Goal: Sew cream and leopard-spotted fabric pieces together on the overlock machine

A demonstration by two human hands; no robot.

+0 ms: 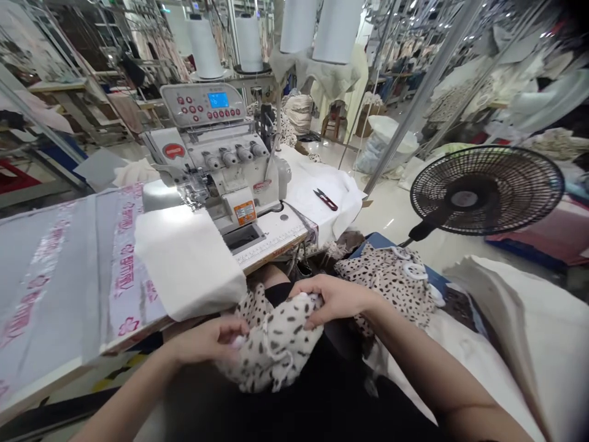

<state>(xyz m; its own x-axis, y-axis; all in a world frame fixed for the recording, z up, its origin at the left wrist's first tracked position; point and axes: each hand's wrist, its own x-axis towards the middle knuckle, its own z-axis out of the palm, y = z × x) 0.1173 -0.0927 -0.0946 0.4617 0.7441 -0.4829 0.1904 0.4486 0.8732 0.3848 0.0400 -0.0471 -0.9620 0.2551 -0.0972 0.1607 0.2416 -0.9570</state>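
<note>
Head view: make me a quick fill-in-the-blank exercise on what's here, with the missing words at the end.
1. The left hand and right hand are on cloth printed with dark ____.
2. The sewing machine has a small screen lit ____.
3. The snips lie on a sheet coloured ____.
4. The fan stands toward the picture's ____ edge.

Missing words: spots; blue; white; right.

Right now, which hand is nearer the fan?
Right. The right hand holds the cloth on the side toward the fan; the left hand, on the opposite side, is farther.
</note>
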